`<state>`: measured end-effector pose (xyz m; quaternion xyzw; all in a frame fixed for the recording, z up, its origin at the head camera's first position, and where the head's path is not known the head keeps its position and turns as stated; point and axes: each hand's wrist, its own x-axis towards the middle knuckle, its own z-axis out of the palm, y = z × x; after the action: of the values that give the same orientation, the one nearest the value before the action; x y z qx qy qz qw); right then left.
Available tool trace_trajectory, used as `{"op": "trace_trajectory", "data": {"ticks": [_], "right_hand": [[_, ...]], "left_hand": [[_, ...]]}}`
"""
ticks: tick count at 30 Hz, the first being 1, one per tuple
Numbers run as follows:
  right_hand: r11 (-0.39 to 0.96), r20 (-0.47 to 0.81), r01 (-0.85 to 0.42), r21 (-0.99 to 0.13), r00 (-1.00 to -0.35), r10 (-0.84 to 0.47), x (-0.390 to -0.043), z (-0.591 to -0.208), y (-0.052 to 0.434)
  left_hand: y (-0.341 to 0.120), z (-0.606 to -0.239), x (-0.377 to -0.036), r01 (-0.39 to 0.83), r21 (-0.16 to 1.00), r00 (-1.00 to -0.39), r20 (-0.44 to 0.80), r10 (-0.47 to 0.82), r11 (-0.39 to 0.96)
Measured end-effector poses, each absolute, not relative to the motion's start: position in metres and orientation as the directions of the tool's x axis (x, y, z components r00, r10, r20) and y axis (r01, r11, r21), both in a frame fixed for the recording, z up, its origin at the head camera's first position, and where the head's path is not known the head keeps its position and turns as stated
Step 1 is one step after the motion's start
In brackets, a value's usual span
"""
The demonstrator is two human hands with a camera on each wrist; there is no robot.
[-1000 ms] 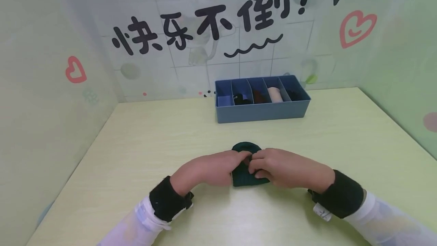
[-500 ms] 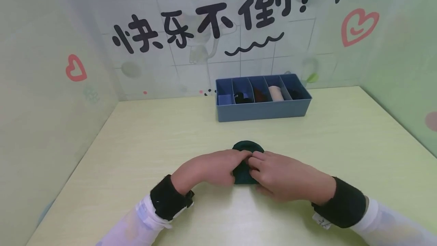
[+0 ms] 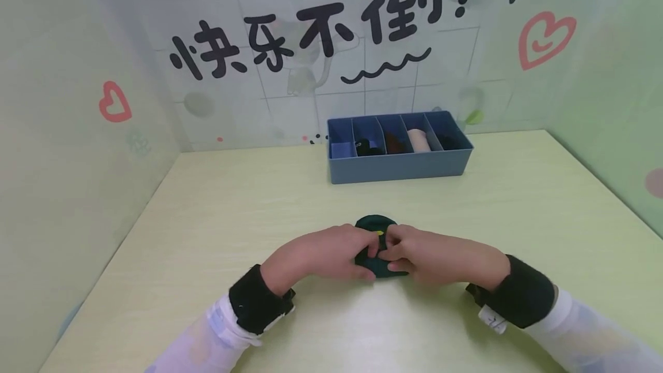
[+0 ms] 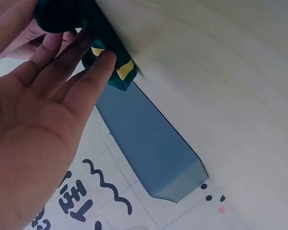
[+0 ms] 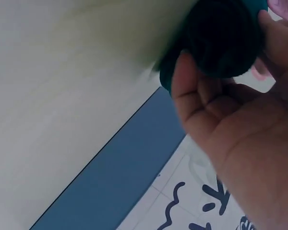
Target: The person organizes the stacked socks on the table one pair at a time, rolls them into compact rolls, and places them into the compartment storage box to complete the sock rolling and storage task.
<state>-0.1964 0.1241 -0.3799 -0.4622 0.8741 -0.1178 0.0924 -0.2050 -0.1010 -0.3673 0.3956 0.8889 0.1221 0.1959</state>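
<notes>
Pinching a rolled dark green sock (image 3: 376,246) between them, the left hand (image 3: 323,252) and right hand (image 3: 440,258) meet low over the tabletop (image 3: 217,217), fingers curled into the fabric. Behind stands a blue divided organizer box (image 3: 399,168): dark rolled socks in several compartments, a pink one (image 3: 417,140) in the fourth.

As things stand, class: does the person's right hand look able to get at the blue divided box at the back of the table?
Probably yes, once free: bare table lies between the right hand and the blue box, but that hand grips the dark green sock.
</notes>
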Motion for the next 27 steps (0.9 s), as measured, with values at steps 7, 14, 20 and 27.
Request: {"op": "trace_trajectory", "data": {"ticks": [7, 14, 20, 27], "right_hand": [[0.576, -0.072, -0.760, -0.300, -0.584, -0.809, -0.209, -0.371, 0.132], [0.591, 0.089, -0.781, -0.202, -0.616, -0.783, -0.208, -0.350, 0.146], [0.582, 0.034, -0.813, 0.007, -0.582, -0.813, -0.189, -0.360, 0.124], [0.459, 0.174, -0.776, 0.434, -0.427, -0.887, -0.173, -0.381, 0.106]], "left_hand": [[-0.099, -0.370, -0.205, 0.650, 0.366, -0.622, -0.248, 0.743, 0.667], [-0.095, -0.370, -0.207, 0.657, 0.349, -0.625, -0.244, 0.742, 0.668], [-0.095, -0.370, -0.207, 0.665, 0.320, -0.629, -0.245, 0.738, 0.674], [-0.096, -0.371, -0.206, 0.705, 0.266, -0.617, -0.227, 0.754, 0.657]]}}
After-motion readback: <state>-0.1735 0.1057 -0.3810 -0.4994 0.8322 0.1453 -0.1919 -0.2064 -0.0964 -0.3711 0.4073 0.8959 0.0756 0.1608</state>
